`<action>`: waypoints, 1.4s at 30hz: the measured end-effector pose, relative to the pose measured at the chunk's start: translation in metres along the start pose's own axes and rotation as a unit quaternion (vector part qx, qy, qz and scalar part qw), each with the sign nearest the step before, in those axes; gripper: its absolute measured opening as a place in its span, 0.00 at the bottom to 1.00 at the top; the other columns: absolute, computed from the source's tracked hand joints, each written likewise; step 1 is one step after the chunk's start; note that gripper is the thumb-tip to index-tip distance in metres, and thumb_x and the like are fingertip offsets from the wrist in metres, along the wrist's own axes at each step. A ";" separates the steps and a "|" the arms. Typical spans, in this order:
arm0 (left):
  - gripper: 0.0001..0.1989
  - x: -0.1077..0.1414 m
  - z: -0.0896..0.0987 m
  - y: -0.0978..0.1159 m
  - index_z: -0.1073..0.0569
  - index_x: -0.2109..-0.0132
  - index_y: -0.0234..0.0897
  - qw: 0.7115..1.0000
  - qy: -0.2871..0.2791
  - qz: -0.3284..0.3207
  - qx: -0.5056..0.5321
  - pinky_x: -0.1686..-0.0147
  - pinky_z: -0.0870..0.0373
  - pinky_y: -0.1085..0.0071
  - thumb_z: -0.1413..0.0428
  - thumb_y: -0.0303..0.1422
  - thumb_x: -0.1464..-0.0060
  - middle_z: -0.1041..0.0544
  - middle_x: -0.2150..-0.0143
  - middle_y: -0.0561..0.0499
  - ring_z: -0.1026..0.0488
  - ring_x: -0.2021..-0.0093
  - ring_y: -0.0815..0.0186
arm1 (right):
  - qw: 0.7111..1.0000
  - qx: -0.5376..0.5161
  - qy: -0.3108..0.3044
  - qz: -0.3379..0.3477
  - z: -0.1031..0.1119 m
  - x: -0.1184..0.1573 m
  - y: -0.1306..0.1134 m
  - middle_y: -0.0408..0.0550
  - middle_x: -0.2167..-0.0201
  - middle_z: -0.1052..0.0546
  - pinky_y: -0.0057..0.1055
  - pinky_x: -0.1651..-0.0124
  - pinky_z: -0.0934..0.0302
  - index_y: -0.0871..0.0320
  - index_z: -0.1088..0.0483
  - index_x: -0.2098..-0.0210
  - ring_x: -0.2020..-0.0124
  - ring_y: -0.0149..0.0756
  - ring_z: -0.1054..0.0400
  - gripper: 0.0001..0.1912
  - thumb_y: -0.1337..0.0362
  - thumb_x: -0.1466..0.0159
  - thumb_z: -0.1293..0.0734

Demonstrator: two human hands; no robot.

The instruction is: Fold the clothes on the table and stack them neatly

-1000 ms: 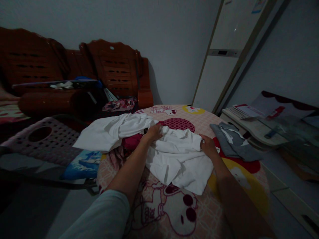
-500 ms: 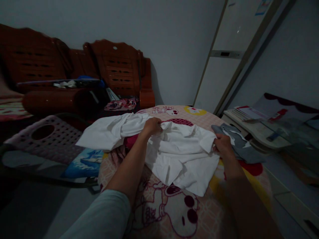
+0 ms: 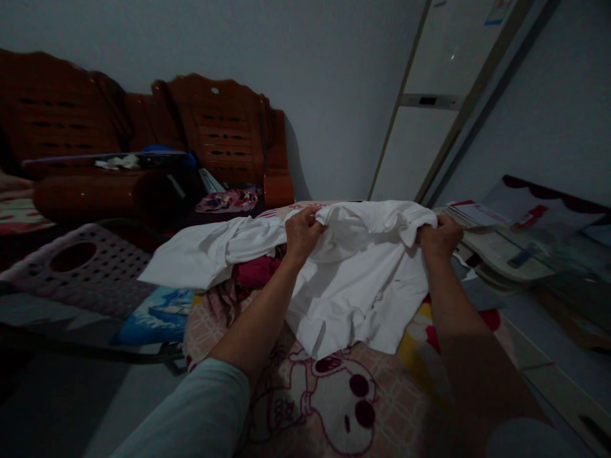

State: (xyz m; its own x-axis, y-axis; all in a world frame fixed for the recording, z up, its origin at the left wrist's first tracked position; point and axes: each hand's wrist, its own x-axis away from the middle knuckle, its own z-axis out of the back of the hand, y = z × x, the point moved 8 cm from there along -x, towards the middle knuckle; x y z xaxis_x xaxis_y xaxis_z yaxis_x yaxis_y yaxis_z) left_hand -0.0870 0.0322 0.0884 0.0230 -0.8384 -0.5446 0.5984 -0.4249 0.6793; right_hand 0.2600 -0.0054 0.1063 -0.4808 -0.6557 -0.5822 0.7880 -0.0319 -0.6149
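A white garment (image 3: 363, 273), possibly a shirt, hangs in loose folds between my two hands, its upper edge raised off the table. My left hand (image 3: 304, 232) is closed on that edge at the middle. My right hand (image 3: 440, 236) grips the bunched cloth at the right end. More white cloth (image 3: 200, 251) stretches to the left; whether it is the same piece I cannot tell. Dark red cloth (image 3: 258, 272) lies beneath it. The lower part of the garment rests on a pink patterned cover (image 3: 286, 420). A grey garment (image 3: 480, 291) shows partly behind my right forearm.
At the left stand a wooden sofa (image 3: 229, 133) and a woven chair (image 3: 109, 267) with a blue cushion (image 3: 157, 315). A tall white cabinet-like unit (image 3: 420, 146) stands at the back. On the right, papers (image 3: 477, 213) lie on a low stand (image 3: 520, 257).
Both hands have risen with the garment's upper edge, the right one more. The cloth now hangs higher and more opened out, covering part of the grey garment. The view has shifted slightly.
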 end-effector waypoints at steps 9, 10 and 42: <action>0.35 0.020 -0.079 -0.054 0.41 0.33 0.32 0.966 -0.237 -0.086 -0.053 0.35 0.43 0.56 0.42 0.31 0.46 0.38 0.32 0.34 0.42 0.31 0.52 | 0.982 0.051 -0.148 0.108 -0.051 0.038 0.007 0.63 0.39 0.31 0.46 0.37 0.43 0.66 0.34 0.39 0.38 0.49 0.38 0.33 0.72 0.46 0.39; 0.30 0.023 -0.080 -0.050 0.35 0.36 0.33 0.963 -0.242 -0.089 -0.074 0.37 0.40 0.56 0.43 0.30 0.46 0.34 0.35 0.36 0.37 0.34 0.53 | 0.981 0.076 -0.158 0.087 -0.049 0.043 0.016 0.63 0.44 0.27 0.45 0.39 0.40 0.66 0.31 0.43 0.42 0.49 0.33 0.29 0.71 0.45 0.39; 0.14 0.199 -0.138 0.128 0.28 0.48 0.33 0.814 -0.499 -0.290 0.067 0.55 0.31 0.70 0.48 0.26 0.41 0.21 0.53 0.43 0.23 0.54 0.61 | 0.918 0.340 -0.202 0.019 0.043 0.071 0.069 0.59 0.61 0.20 0.43 0.59 0.35 0.58 0.20 0.62 0.58 0.53 0.26 0.15 0.71 0.45 0.36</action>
State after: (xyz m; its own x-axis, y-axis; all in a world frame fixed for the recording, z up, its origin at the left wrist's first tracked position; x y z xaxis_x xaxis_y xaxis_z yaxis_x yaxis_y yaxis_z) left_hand 0.1044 -0.1423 -0.0007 -0.9342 -0.3146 -0.1682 0.1821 -0.8260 0.5335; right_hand 0.2964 -0.0872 0.0456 -0.3744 -0.8878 -0.2676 0.9251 -0.3772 -0.0430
